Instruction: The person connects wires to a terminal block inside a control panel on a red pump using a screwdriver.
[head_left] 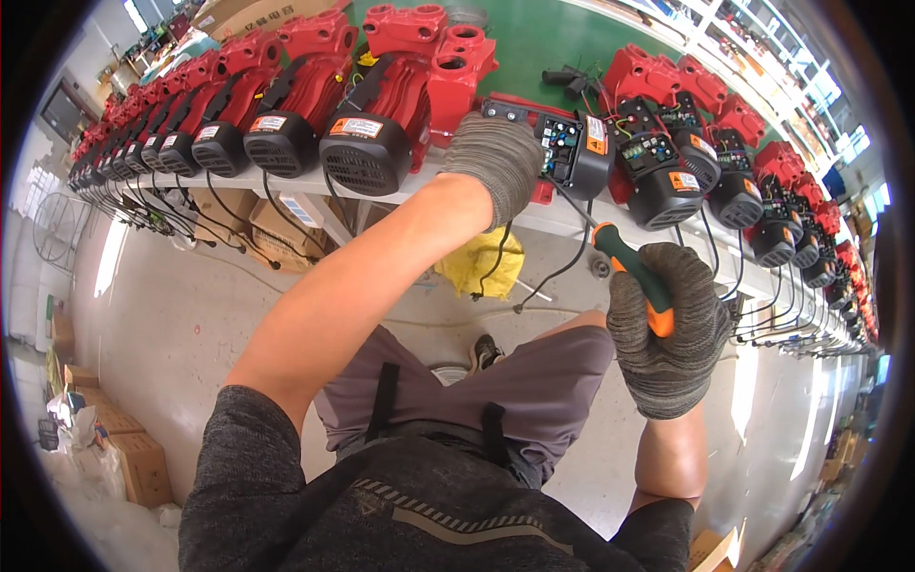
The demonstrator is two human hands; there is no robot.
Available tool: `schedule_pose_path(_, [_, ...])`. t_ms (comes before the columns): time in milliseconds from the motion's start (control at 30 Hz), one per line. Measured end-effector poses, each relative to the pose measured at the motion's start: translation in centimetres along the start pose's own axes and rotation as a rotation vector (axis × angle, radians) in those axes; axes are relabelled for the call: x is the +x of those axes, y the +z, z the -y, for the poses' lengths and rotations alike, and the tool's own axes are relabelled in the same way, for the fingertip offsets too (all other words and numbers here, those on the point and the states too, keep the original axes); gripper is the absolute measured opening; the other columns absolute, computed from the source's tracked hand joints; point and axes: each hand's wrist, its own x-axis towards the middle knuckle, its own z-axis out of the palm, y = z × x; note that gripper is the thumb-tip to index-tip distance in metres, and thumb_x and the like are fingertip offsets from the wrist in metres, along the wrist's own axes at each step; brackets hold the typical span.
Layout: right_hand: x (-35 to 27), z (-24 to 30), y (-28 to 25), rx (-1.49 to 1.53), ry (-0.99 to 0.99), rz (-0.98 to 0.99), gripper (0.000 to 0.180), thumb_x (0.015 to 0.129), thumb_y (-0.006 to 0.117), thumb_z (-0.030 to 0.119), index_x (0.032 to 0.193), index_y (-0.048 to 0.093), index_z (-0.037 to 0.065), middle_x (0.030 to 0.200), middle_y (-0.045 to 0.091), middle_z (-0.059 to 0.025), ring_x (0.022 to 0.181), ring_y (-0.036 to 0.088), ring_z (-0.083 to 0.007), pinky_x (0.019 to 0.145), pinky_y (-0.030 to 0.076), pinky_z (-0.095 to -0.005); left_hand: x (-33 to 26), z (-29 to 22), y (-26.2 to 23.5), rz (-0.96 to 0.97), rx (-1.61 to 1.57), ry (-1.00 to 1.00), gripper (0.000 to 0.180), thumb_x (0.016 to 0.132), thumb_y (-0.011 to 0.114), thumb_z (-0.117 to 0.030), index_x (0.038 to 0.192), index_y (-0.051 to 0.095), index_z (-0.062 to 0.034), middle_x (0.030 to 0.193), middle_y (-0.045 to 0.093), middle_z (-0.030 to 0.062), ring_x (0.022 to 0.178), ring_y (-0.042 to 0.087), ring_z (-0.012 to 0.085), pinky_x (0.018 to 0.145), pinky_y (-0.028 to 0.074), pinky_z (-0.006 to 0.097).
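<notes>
A red and black electric pump (579, 172) lies at the bench's front edge, its terminal box uncovered and its circuit board showing. My left hand (494, 164), in a grey knitted glove, rests against the left side of this box with fingers bent over it; the fingertips are mostly hidden. In my gloved right hand (670, 319) is a screwdriver (631, 265) with a green and orange handle, held from below. Its shaft slants up and left, and the tip meets the terminal box near the board. A black cable hangs below the pump.
Closed pumps (367, 143) stand in a long row at left. Several pumps with uncovered boards (658, 176) line the right side. Black connectors (572, 79) lie on the green bench top (534, 38). Below are a yellow bag (484, 259), cartons (283, 234) and hanging cables.
</notes>
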Motion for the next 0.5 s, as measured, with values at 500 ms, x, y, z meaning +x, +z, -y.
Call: schedule_pose_path(500, [0.9,1.6,0.0,-0.068,-0.094,0.032,0.039,0.072,0.073,0.001,0.109,0.061,0.001,0.091,0.059,-0.015,0.075,0.064,-0.0331,0.07,0.053,-0.0395,-1.2,0.9,1.5,-0.148,-0.034,0.068,0.022,0.082,0.068,-0.014,0.104,0.071,-0.0085,0.109,0.067,0.013,0.106,0.065,0.0314,0.089,0.05,0.048])
